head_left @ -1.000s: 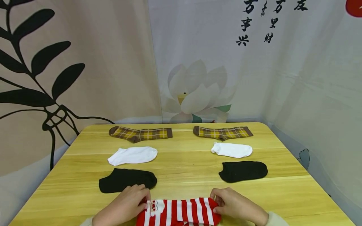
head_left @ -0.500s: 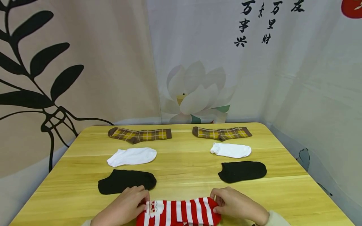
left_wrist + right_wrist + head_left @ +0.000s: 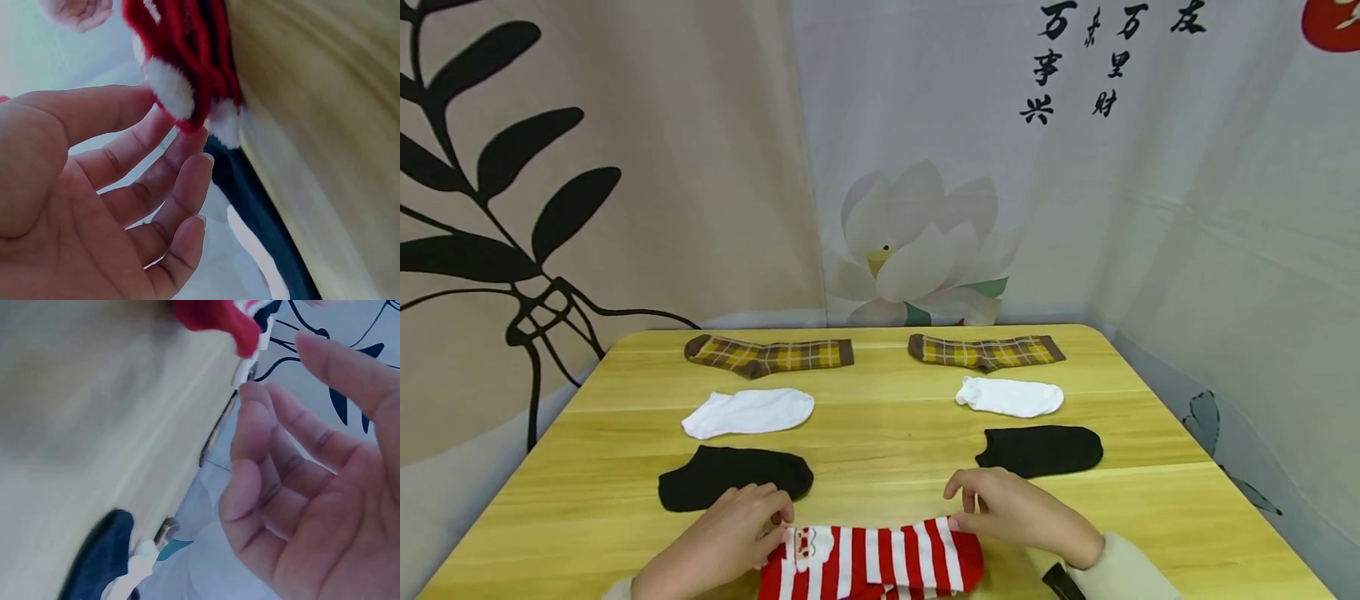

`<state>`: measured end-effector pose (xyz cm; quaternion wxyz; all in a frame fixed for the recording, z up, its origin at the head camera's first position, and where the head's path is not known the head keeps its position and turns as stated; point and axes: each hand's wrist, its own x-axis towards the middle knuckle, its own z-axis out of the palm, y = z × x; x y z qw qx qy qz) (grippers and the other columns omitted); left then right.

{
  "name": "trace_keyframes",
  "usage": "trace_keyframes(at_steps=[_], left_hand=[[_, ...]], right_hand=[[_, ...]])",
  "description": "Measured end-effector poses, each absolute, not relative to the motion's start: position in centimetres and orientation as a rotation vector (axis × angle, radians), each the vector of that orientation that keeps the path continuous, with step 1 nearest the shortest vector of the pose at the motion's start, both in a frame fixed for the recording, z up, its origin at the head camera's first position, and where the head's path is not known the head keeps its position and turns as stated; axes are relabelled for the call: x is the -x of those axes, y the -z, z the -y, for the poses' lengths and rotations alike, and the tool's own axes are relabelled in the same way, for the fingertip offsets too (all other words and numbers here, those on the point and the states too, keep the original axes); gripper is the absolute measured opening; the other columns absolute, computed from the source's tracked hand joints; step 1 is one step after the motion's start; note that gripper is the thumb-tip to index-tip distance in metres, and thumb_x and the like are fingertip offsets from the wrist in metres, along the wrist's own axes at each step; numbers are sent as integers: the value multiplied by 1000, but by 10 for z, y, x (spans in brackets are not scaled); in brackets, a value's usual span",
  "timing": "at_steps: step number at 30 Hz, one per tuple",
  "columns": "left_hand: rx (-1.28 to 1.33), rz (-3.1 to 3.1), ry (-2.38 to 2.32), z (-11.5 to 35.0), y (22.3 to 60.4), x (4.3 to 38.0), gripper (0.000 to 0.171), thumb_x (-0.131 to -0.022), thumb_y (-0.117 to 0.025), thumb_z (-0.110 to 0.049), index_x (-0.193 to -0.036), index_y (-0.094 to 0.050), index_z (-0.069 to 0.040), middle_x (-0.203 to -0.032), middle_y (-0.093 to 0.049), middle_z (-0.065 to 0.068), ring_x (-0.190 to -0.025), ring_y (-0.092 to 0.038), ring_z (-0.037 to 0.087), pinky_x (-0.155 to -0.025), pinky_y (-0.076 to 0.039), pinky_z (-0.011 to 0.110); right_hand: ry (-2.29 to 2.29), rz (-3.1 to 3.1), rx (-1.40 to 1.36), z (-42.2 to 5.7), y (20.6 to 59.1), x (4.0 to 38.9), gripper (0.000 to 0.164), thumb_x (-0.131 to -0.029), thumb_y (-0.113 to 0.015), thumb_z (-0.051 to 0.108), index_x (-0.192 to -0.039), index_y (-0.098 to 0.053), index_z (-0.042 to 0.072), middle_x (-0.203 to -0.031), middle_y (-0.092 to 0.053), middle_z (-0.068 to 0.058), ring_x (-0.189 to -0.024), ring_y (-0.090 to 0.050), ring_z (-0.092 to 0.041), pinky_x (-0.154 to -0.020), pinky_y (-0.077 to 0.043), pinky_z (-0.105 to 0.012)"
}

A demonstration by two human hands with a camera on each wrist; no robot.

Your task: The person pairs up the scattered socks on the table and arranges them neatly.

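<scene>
A red-and-white striped sock [image 3: 880, 562] with a bearded Santa face at its left end lies at the table's front edge, its lower part cut off by the frame. My left hand [image 3: 730, 533] is at its left end; the thumb and index finger are spread slightly apart at the corner. In the left wrist view, the fingertips [image 3: 208, 159] are right at the sock's layered edge [image 3: 197, 69]. My right hand [image 3: 1018, 510] hovers by the sock's right end with fingers loosely bent. In the right wrist view, nothing is between its fingers, and the red sock end [image 3: 219, 322] lies beyond them.
On the wooden table [image 3: 887, 467], a black sock [image 3: 737, 477] lies beyond my left hand and another black sock [image 3: 1037, 450] beyond the right. Farther back are white socks [image 3: 748, 412], [image 3: 1009, 397] and yellow-brown plaid socks [image 3: 771, 356], [image 3: 985, 352]. A printed curtain [image 3: 925, 167] hangs behind.
My right hand has come off the sock's right end, rising slightly with the fingers spreading. My left thumb has drawn back from the left corner. The sock has barely shifted.
</scene>
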<state>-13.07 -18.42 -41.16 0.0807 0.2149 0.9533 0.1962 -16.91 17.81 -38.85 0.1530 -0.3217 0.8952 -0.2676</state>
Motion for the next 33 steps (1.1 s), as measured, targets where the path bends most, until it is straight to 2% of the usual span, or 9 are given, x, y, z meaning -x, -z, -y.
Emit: trace_keyframes(at_steps=[6, 12, 18, 26, 33], left_hand=[[-592, -2914, -634, 191, 401, 134, 7, -87, -69, -23, -86, -64, -26, -79, -54, -19, -78, -48, 5, -75, -40, 36], [-503, -2999, -643, 202, 391, 137, 8, -88, -69, -24, -86, -63, -28, -80, -56, -19, -81, -51, 7, -75, -41, 37], [-315, -3033, -697, 225, 380, 141, 3, -89, -68, -23, -91, -65, -22, -90, -65, -9, -91, -60, 16, -80, -47, 46], [-210, -3066, -721, 261, 378, 142, 9, -92, -64, -20, -97, -66, -13, -95, -68, 0, -91, -63, 22, -76, -51, 45], [-135, -3073, -734, 279, 389, 143, 13, -92, -63, -18, -99, -66, -7, -91, -67, 1, -84, -60, 19, -72, -50, 41]], right_hand=[[811, -2557, 972, -166, 377, 183, 27, -90, -67, 26, -109, -65, 6, -80, -61, 9, -63, -50, -2, -58, -45, -20], [822, -2576, 995, -150, 368, 195, 26, -93, -64, 29, -110, -66, 9, -84, -63, 8, -70, -54, -3, -62, -47, -21], [852, -2574, 973, -132, 363, 205, 27, -95, -61, 30, -111, -67, 10, -85, -64, 7, -73, -57, -6, -62, -47, -23], [855, -2569, 1011, -109, 361, 217, 28, -96, -59, 30, -112, -68, 9, -88, -65, 4, -73, -58, -8, -63, -47, -23], [885, -2554, 1025, -87, 357, 225, 24, -96, -60, 27, -109, -70, 10, -88, -67, 3, -66, -57, -10, -60, -46, -24]])
